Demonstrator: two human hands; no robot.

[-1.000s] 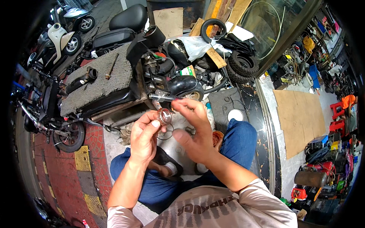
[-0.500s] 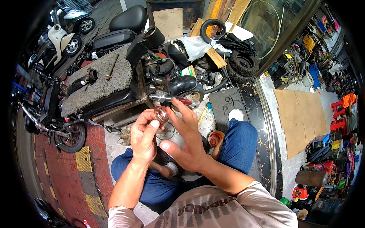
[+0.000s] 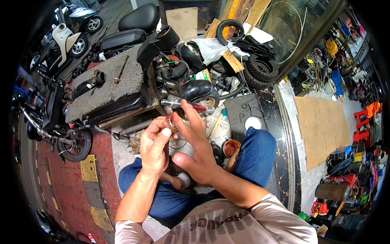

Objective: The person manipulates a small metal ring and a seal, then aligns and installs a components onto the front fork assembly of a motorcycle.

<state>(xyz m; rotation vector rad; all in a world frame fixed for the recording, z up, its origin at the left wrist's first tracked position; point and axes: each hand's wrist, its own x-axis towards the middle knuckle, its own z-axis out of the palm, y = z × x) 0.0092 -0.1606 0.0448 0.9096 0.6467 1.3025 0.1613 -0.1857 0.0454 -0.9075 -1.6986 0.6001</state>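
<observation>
My left hand (image 3: 153,148) pinches a small round bearing-like ring (image 3: 173,120), reddish-brown with grease, between thumb and fingertips at chest height. My right hand (image 3: 196,151) is spread beside it, and its extended fingers touch the ring's right side. Both hands hover over my crossed legs in blue jeans. Beneath them, near my right knee, a small round tin of reddish grease (image 3: 230,148) sits on the ground. Just beyond the hands lies a metal shaft with a red handle (image 3: 187,105).
A low bench topped with grey carpet (image 3: 106,88) carries a rusty pipe and a dark cylinder. Motorbike parts, tyres (image 3: 260,67) and a black seat (image 3: 138,17) crowd the far side. Parked motorbikes (image 3: 61,40) stand at left. Cardboard (image 3: 323,126) lies on the tiled floor at right.
My right hand has lowered and opened, its fingers now spread against the ring. My left hand has stayed in place, still holding the ring.
</observation>
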